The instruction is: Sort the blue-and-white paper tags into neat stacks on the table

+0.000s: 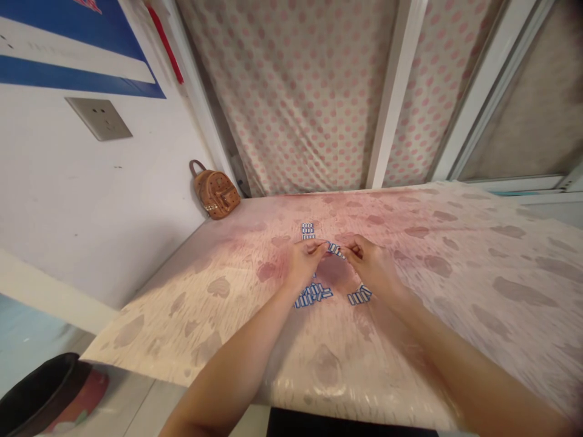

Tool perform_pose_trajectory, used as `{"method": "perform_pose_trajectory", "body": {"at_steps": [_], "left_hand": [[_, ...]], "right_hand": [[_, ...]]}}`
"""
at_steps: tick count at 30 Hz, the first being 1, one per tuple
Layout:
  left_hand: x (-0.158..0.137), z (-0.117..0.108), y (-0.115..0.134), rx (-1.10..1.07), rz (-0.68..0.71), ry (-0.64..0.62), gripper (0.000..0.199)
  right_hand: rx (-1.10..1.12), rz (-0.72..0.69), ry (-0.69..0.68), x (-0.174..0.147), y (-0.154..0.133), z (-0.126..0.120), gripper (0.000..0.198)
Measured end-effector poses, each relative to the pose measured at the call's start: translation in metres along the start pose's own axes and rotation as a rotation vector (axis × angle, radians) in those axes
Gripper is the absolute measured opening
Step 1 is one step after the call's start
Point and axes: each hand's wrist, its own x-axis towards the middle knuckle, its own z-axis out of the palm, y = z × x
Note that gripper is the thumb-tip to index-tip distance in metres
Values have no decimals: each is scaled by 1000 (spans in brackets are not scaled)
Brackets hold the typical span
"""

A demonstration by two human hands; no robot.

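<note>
Between my two hands, above the middle of the table, is a short strip of small blue-and-white pieces [336, 249]; what kind they are is too small to make out. My left hand [306, 262] pinches the strip's left end between thumb and fingers. At its right end, my right hand [370, 260] grips it the same way. Beyond my left hand lies a neat block of like pieces [308, 229]. Nearer to me is a loose, overlapping pile of them [313, 294], partly behind my left wrist. A smaller group [359, 295] lies below my right hand.
A patterned cloth covers the table [455, 340]. A small brown backpack [217, 193] leans against the wall at the back left. Behind the table hangs a polka-dot curtain [310, 91]. A dark bin [50, 394] stands on the floor at the lower left.
</note>
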Motion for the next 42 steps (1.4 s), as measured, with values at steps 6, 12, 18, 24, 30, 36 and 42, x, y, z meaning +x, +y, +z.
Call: {"method": "perform_pose_trajectory", "body": {"at_steps": [6, 12, 18, 24, 30, 36, 42], "left_hand": [[-2, 3, 1, -16, 26, -16, 22], [-3, 5, 1, -58, 23, -47, 24], [-4, 7, 0, -65, 51, -85, 26], [-4, 7, -2, -39, 57, -71, 25], [-4, 6, 1, -54, -28, 31, 23], [-7, 6, 4, -106, -88, 39, 25], [-9, 9, 5, -124, -107, 33, 22]], "right_hand": [[-78, 7, 66, 0, -3, -2, 18], [-59, 4, 67, -1, -1, -1, 20], [-78, 23, 54, -1, -4, -1, 19], [-111, 4, 52, -2, -5, 0, 14], [-197, -156, -2, -2, 3, 2, 37], [-255, -258, -44, 0, 9, 4, 29], [-245, -245, -21, -1, 4, 5, 23]]}}
